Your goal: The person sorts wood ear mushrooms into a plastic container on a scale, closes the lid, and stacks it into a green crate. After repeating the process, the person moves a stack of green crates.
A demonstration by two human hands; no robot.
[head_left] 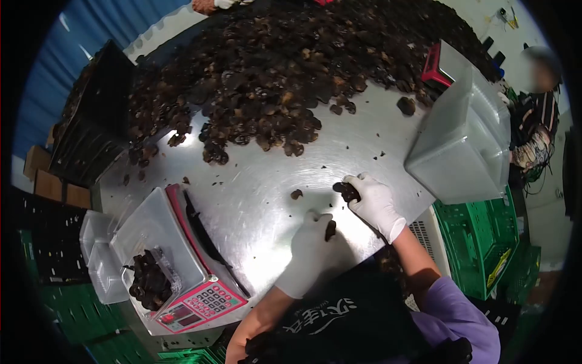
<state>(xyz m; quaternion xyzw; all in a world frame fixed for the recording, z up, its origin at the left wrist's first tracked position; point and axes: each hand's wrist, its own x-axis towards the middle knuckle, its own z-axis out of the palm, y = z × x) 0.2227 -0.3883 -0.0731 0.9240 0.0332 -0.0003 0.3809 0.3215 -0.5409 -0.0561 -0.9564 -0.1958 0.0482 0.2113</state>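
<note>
My right hand (374,205), in a white glove, pinches a small clump of dark brown mushrooms (347,192) just above the metal table (254,200). To its left, my left hand (315,249), also gloved, has its fingers curled around a smaller dark mushroom piece (330,230). A single loose mushroom (296,194) lies on the table in front of my left hand. A large heap of the same dark mushrooms (260,79) spreads over the far side of the table.
At left, a red-edged scale (203,306) bears a clear box of mushrooms (151,282). Stacked clear plastic boxes (458,142) stand at right, near another scale (433,67) and green crates (479,242). A black crate (91,121) stands far left. Another person (536,121) is at far right.
</note>
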